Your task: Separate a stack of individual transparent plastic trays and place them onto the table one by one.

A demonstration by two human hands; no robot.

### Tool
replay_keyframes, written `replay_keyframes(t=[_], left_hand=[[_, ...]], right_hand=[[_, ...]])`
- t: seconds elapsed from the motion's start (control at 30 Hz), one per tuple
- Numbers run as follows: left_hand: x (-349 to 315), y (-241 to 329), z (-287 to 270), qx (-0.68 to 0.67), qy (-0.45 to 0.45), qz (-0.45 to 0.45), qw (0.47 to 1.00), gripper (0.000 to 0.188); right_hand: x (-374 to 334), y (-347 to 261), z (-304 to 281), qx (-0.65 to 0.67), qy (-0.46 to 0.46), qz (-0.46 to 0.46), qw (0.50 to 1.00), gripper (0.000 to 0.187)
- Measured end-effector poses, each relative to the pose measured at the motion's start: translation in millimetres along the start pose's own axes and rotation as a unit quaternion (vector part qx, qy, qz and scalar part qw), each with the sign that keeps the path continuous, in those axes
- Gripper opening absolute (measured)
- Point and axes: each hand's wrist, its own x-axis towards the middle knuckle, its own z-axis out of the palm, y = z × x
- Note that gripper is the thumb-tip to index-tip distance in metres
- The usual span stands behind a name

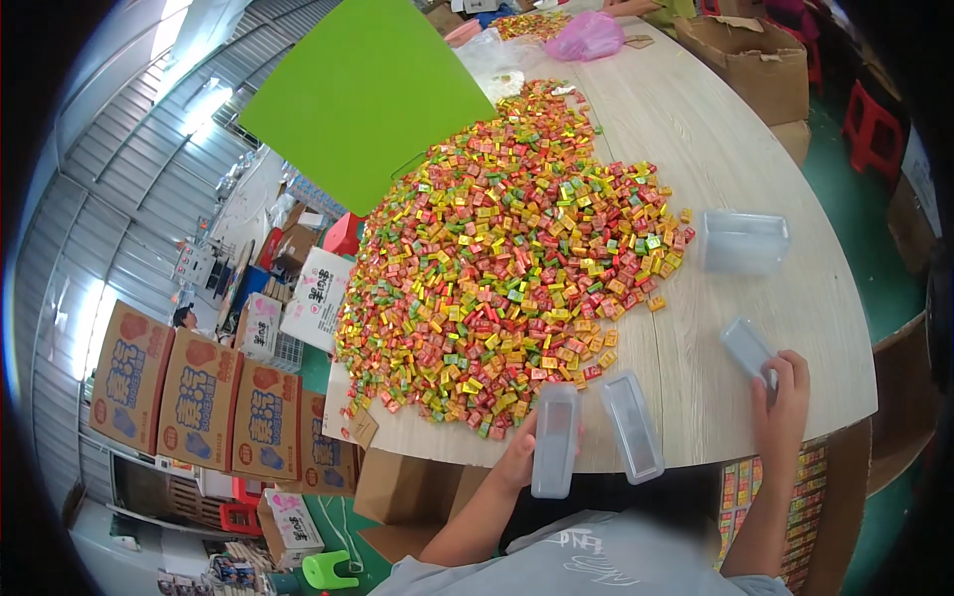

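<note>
My left hand (518, 463) grips an oblong translucent tub (555, 442) at the bench's (820, 363) near edge, a second tub (632, 427) beside it; my right hand (785, 397) pinches a third tub (745, 343). Beyond, nested tubs (743, 241) flank a glossy heap of wrapped blocks (517, 288); a flat green panel (368, 99) hides its far-left side; past it, a crumpled pink bag (586, 38).
</note>
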Motion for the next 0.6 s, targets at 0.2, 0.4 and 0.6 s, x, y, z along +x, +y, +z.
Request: replay_keyframes(t=[0.2, 0.4, 0.6], left_hand=[[4.7, 6.7, 8.9, -0.038, -0.027, 0.070, 0.996, 0.104], [-0.6, 6.7, 5.4, -0.015, -0.048, 0.082, 0.995, 0.111], [-8.5, -3.3, 8.2, -0.022, -0.020, 0.078, 0.997, 0.104]], right_hand=[[-1.0, 3.4, 2.3, -0.039, 0.009, -0.024, 0.999, 0.020], [-1.9, -2.6, 2.4, -0.019, 0.024, -0.027, 0.999, 0.019], [-9.7, 1.5, -0.1, -0.055, 0.033, -0.055, 0.996, 0.018]])
